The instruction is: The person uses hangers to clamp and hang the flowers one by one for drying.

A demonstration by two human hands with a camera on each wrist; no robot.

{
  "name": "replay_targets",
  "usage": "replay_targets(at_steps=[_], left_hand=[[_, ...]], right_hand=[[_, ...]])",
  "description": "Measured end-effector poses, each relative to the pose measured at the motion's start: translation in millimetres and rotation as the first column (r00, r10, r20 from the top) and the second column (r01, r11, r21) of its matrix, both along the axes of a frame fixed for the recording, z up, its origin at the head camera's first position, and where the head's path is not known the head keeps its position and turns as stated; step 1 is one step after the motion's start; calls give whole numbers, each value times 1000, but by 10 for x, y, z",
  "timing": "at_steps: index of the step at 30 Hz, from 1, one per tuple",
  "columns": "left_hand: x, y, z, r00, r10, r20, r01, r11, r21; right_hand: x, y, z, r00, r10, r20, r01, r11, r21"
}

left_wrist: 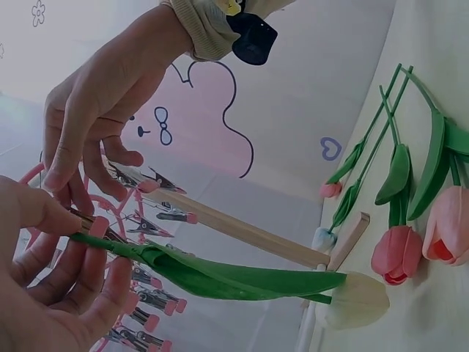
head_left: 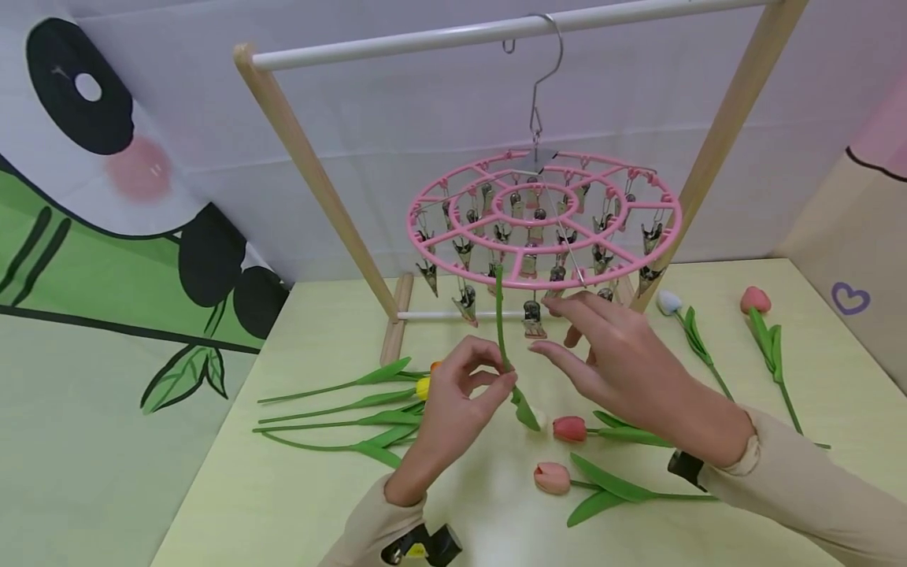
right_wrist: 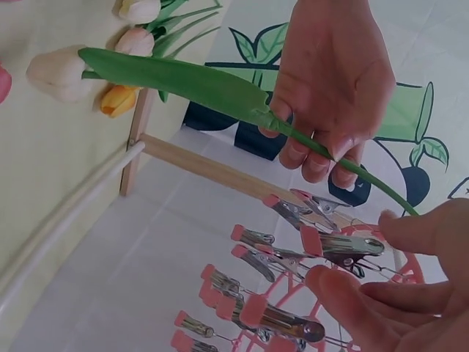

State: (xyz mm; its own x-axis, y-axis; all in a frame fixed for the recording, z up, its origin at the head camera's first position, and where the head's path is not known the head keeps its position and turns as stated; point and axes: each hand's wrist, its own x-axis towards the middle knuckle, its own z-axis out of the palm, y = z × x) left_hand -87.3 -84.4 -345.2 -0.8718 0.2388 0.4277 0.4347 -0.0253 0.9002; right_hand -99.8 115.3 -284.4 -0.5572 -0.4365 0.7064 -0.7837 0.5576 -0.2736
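Note:
My left hand [head_left: 468,394] pinches the green stem [head_left: 499,315] of a white tulip [left_wrist: 355,301] between thumb and fingers. The tulip hangs bloom down, its long leaf [right_wrist: 176,81] along the stem and the stem end up by the hanger rim. My right hand [head_left: 623,354] is just right of a metal clip [head_left: 533,319] at the front of the pink round hanger [head_left: 524,282]. Its thumb and fingers are spread apart, holding nothing. In the right wrist view, a pink-tipped clip [right_wrist: 341,243] is between the two hands.
The hanger hangs by its hook [head_left: 556,55] from a white rod [head_left: 425,42] on a wooden frame [head_left: 319,181]. Several tulips lie at left, a yellow one [head_left: 423,388] among them. Red [head_left: 569,429], peach [head_left: 551,478], pale blue [head_left: 668,302] and coral [head_left: 755,299] tulips lie right.

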Motion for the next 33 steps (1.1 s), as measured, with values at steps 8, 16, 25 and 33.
replay_targets(at_steps=[8, 16, 25, 33], left_hand=[[-22, -34, 18, 1000, 12, -11, -12, 1000, 1], [-44, -57, 15, 1000, 23, -7, -23, 1000, -7], [-94, -72, 4, 1000, 27, -7, -27, 1000, 7], [-115, -72, 21, 999, 40, 18, -40, 999, 12]], right_hand=[[-123, -50, -30, 995, 33, 94, -29, 999, -42], [-241, -33, -68, 991, 59, 118, -50, 996, -71], [-270, -78, -35, 985, 67, 159, -51, 993, -106], [-272, -88, -12, 971, 90, 220, -59, 988, -144]])
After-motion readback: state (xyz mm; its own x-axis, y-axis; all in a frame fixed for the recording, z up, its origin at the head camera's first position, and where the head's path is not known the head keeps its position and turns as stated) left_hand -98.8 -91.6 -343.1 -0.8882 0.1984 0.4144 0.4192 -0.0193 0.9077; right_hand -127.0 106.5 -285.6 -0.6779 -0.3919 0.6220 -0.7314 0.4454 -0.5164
